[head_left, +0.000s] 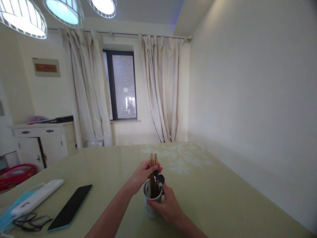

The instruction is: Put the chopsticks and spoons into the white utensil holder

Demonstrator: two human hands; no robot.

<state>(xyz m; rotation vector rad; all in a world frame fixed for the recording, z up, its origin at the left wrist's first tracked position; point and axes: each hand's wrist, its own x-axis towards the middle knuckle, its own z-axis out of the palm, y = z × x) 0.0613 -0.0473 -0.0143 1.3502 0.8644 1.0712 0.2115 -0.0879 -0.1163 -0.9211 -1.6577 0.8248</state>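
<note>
left hand (pixel 144 172) — bare | right hand (pixel 168 204) — bare | forearms (pixel 112 208) bare, finer detail too blurred

chopsticks (pixel 153 159): brown | cup (pixel 151 212): white, dark-specked | tabletop (pixel 218 198): green, pale floral

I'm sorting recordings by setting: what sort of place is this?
Most likely a dining room in a home. A broad table fills the foreground, caged lamps hang overhead, and wooden chopsticks reach into a patterned cup.

Brown chopsticks (pixel 153 160) and spoons (pixel 160 179) stand in a cup (pixel 151 212) (pale, upright).
</note>
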